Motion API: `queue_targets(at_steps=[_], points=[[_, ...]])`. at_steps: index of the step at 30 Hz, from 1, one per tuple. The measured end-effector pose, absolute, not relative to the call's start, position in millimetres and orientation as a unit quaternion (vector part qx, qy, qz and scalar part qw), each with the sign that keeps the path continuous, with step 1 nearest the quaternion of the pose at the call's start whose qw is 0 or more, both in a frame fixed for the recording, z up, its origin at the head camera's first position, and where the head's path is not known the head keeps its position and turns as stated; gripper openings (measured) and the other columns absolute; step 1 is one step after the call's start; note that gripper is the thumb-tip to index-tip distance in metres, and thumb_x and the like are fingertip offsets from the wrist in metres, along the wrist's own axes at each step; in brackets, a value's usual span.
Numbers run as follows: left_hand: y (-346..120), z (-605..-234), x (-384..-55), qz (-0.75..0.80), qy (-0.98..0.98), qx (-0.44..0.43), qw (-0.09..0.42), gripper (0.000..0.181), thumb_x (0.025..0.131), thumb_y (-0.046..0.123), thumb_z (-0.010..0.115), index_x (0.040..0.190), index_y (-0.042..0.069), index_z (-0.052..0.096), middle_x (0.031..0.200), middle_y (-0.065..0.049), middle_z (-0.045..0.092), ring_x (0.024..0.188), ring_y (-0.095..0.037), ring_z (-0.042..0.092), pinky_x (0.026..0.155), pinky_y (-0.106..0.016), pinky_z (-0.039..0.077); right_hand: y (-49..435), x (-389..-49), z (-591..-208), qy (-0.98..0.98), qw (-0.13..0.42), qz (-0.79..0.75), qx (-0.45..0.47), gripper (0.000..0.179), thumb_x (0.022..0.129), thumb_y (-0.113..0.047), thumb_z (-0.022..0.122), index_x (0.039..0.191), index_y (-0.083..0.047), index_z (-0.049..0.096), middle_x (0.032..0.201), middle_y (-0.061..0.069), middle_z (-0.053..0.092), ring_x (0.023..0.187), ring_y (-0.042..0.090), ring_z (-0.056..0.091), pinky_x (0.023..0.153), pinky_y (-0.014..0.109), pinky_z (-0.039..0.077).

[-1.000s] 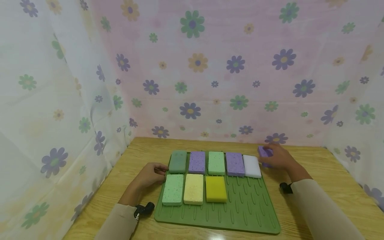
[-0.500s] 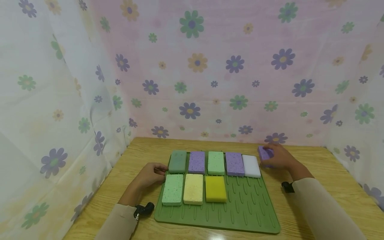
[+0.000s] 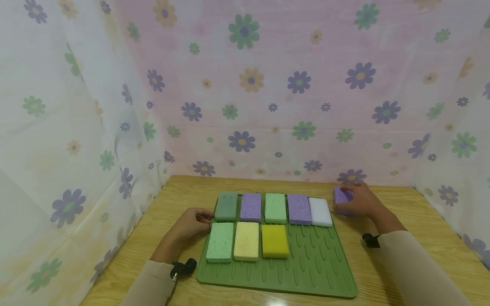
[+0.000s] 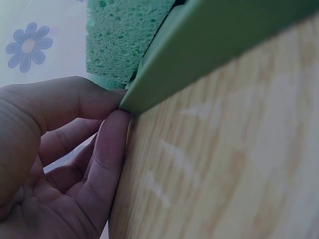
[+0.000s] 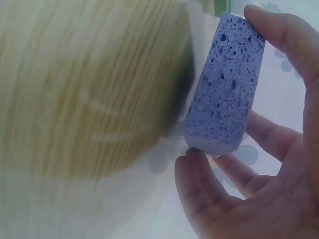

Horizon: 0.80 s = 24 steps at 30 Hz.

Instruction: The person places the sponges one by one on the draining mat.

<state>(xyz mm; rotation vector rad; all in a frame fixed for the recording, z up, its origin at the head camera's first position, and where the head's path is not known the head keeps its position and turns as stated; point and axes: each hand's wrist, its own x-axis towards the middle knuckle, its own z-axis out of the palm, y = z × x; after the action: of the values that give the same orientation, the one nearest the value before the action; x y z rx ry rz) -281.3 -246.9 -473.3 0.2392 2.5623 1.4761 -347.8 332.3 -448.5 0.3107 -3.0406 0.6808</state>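
Observation:
My right hand (image 3: 360, 199) grips a purple sponge (image 3: 342, 199) beyond the right back corner of a green ribbed mat (image 3: 306, 276). In the right wrist view, this speckled sponge (image 5: 227, 82) sits between thumb and fingertips, at or just above the wood. My left hand (image 3: 193, 223) is at the mat's left edge; in the left wrist view its thumb and forefinger pinch the green rim (image 4: 144, 94), with a light green sponge (image 4: 124, 40) just above. Along the mat's back row, a white sponge (image 3: 320, 211) lies nearest the right hand, against another purple sponge (image 3: 299, 209).
The back row also bears a dark green sponge (image 3: 226, 207), a purple sponge (image 3: 251, 207) and a light green one (image 3: 275, 208). In front lie a speckled green sponge (image 3: 220, 242), a pale yellow one (image 3: 246, 241) and a bright yellow one (image 3: 274, 241). Flowered cloth (image 3: 268, 85) hangs behind the wooden table (image 3: 183, 187).
My right hand has shifted slightly to the right with the purple sponge, widening the gap to the white one. The left hand stays at the mat's edge.

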Motion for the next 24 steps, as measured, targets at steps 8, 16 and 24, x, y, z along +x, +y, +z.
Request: queue_targets(at_steps=[8, 16, 24], points=[[-246.3, -470.6, -279.7, 0.504, 0.855, 0.076, 0.092, 0.039, 0.09, 0.003, 0.07, 0.129, 0.003, 0.069, 0.122, -0.015, 0.068, 0.102, -0.023, 0.066, 0.078, -0.037, 0.062, 331.1, -335.1, -446.5, -0.966, 0.024, 0.241, 0.093, 0.105, 0.079, -0.062, 0.083, 0.152, 0.003, 0.046, 0.153, 0.047, 0.024, 0.131, 0.065, 0.035, 0.099, 0.08, 0.038], [-245.9, -470.8, -279.3, 0.501, 0.857, 0.078, 0.09, 0.039, 0.09, 0.002, 0.07, 0.129, 0.002, 0.069, 0.121, -0.015, 0.068, 0.102, -0.023, 0.066, 0.078, -0.037, 0.062, 322.5, -316.9, -441.0, -0.961, 0.042, 0.256, 0.1, 0.103, 0.079, -0.061, 0.084, 0.152, 0.002, 0.048, 0.154, 0.043, 0.025, 0.134, 0.062, 0.033, 0.099, 0.079, 0.038], [-245.9, -471.2, -279.4, 0.499, 0.858, 0.08, 0.091, 0.039, 0.091, 0.004, 0.071, 0.129, 0.002, 0.069, 0.121, -0.015, 0.068, 0.103, -0.023, 0.066, 0.078, -0.037, 0.062, 308.4, -296.2, -434.1, -0.956, 0.065, 0.263, 0.115, 0.104, 0.076, -0.067, 0.083, 0.149, 0.001, 0.053, 0.151, 0.039, 0.031, 0.13, 0.058, 0.04, 0.097, 0.076, 0.041]])
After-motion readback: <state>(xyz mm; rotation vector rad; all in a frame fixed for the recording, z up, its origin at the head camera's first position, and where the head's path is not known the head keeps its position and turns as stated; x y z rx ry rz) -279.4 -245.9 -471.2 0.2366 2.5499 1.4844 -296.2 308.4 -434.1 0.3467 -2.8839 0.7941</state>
